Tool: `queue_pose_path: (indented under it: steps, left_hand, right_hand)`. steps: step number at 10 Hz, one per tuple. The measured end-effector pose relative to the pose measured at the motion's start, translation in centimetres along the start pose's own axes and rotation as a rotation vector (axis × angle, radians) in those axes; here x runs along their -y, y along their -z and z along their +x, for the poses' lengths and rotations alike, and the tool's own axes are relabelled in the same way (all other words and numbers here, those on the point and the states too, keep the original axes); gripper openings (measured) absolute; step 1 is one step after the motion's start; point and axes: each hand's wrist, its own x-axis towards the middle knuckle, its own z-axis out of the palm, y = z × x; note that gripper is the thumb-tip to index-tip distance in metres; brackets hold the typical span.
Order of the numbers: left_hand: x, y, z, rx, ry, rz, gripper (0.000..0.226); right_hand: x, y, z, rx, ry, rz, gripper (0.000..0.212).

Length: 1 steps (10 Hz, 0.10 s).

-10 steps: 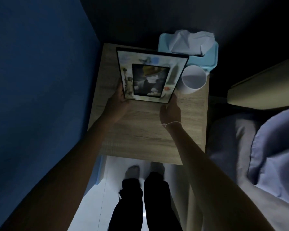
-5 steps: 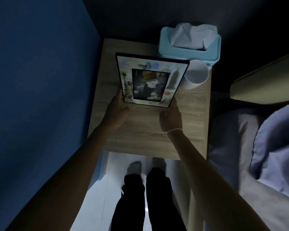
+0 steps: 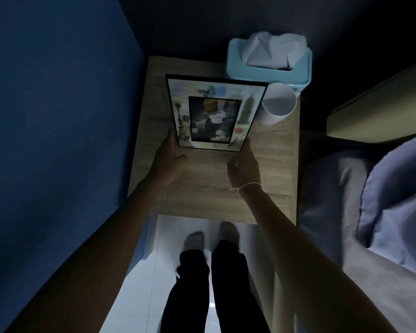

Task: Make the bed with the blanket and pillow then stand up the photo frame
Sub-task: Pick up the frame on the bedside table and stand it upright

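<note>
The black-edged photo frame (image 3: pixel 215 114) stands tilted on the wooden bedside table (image 3: pixel 207 188), its picture facing me. My left hand (image 3: pixel 169 156) holds its lower left corner, fingers behind the edge and thumb just below it. My right hand (image 3: pixel 244 164), with a white string round the wrist, holds the lower right corner the same way. On the bed at the right lies a pale blue blanket (image 3: pixel 394 200), and a beige pillow (image 3: pixel 380 109) lies beyond it.
A light blue tissue box (image 3: pixel 269 73) sits at the table's back right corner, with a white cup (image 3: pixel 277 105) right beside the frame. A blue wall (image 3: pixel 58 116) closes the left side. My legs and socked feet stand on the white floor (image 3: pixel 142 284).
The frame's foot has settled lower on the table. Both thumbs have slipped from its front to just below its lower edge. My hands stay at the corners.
</note>
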Motion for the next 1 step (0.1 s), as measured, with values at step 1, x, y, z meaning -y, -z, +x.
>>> queue_pose_path:
  steps: [1]
  left_hand:
    - [-0.23,0.23,-0.54,-0.010,0.021,0.015,0.086]
  right_hand:
    - [0.33,0.06,-0.64,0.025,-0.035,-0.004,0.076]
